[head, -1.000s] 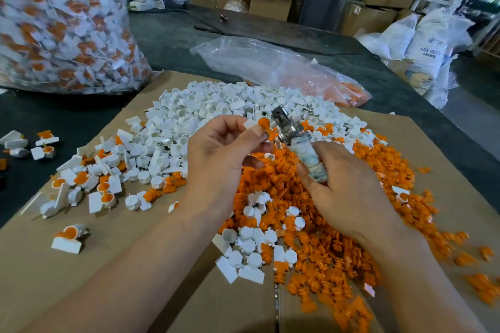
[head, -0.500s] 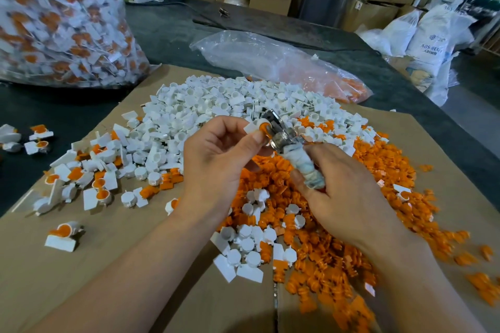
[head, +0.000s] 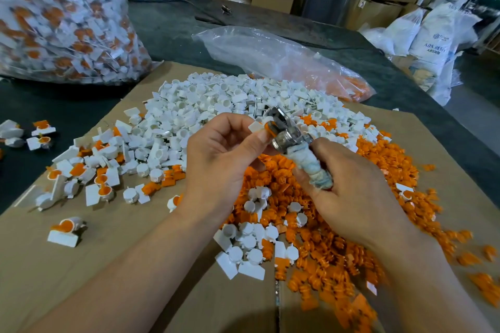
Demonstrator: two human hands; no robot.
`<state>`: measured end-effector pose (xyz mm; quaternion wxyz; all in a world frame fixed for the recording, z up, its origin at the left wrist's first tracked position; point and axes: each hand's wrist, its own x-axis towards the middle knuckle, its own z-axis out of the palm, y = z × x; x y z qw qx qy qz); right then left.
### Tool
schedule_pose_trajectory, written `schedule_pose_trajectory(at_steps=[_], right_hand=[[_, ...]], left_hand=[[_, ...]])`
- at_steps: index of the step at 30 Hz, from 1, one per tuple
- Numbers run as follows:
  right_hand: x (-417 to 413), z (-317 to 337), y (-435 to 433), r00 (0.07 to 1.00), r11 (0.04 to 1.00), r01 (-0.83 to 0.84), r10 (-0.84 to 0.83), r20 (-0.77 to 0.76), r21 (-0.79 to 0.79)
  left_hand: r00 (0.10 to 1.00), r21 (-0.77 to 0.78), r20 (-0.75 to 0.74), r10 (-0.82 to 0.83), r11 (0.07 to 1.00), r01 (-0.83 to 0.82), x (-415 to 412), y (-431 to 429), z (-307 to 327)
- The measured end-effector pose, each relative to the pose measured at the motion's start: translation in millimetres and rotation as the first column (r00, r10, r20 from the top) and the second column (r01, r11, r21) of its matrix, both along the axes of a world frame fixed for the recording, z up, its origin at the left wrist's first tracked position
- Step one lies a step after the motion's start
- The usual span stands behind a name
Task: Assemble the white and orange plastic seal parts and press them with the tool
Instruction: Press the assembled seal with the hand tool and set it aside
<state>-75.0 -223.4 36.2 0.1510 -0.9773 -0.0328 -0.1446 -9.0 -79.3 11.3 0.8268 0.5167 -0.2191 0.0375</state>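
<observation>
A: What is at the far left?

B: A large clear bag point(head: 62, 21), bulging with white-and-orange seals, stands on the dark table. Just right of it, on the left part of a cardboard sheet point(head: 67, 265), lies a scatter of joined seals point(head: 104, 189): white cups with orange inserts seated in them.

A: And in the middle?

B: A broad heap of loose white parts point(head: 216, 105) lies at the back. In front of it the left hand point(head: 224, 159) is raised, thumb and forefinger pinching one seal point(head: 263, 127) by its white tab, the other fingers curled in loosely. The seal's orange insert sits against the metal head of the tool point(head: 286, 135), between its jaws as far as I can tell.

A: Who holds the tool?

B: The right hand point(head: 351, 192), its fingers wrapped round the cloth-wound handle. Whether it is squeezing at this instant I cannot tell. Beneath it and off to the right spreads a heap of loose orange parts point(head: 378, 176), with some white ones mixed in.

A: How far along is the job?

B: Well begun but far from done, I would judge. The full bag and the small joined batch count as finished work, and this one seal is at the pressing step. The two loose heaps — hundreds of pieces — are left to pair and press.
</observation>
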Motion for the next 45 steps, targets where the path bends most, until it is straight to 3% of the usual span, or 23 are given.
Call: schedule_pose_trajectory(at_steps=[25,45], right_hand=[[-0.1,-1.6,3.7,0.996,0.972,-0.060,0.072,-0.045,0.228],[2.9,-5.4,9.8,0.999,0.990,-0.022,0.025,-0.024,0.136]], left_hand=[[0.997,-0.048,-0.071,-0.014,0.999,0.011,-0.6,3.7,3.3],[0.992,-0.059,-0.121,0.028,0.998,-0.036,-5.4,5.6,8.1]])
